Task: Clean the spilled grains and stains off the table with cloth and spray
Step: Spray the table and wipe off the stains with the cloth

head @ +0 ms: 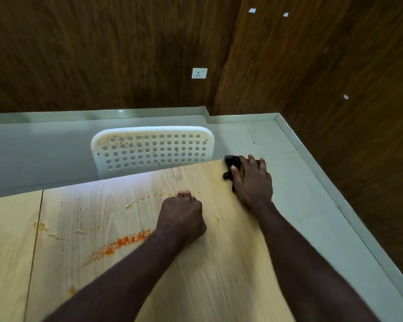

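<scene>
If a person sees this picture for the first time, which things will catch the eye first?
The orange streak on the wooden table, left of the fisted left hand. Next, the right hand pressing a dark cloth at the far edge. Behind it stands a stained white chair.

Two bare forearms enter from the lower edge, both uncovered from the frame's bottom up to the wrists; no sleeve, cuff or fabric shows on either. The left hand (182,214) and the right hand (253,180) are ungloved. No watch, band or ring is visible on the wrists or on the fingers that show. The fingernails on the right hand look short and plain. Both arms are slightly blurred, so finer surface detail cannot be made out.
</scene>
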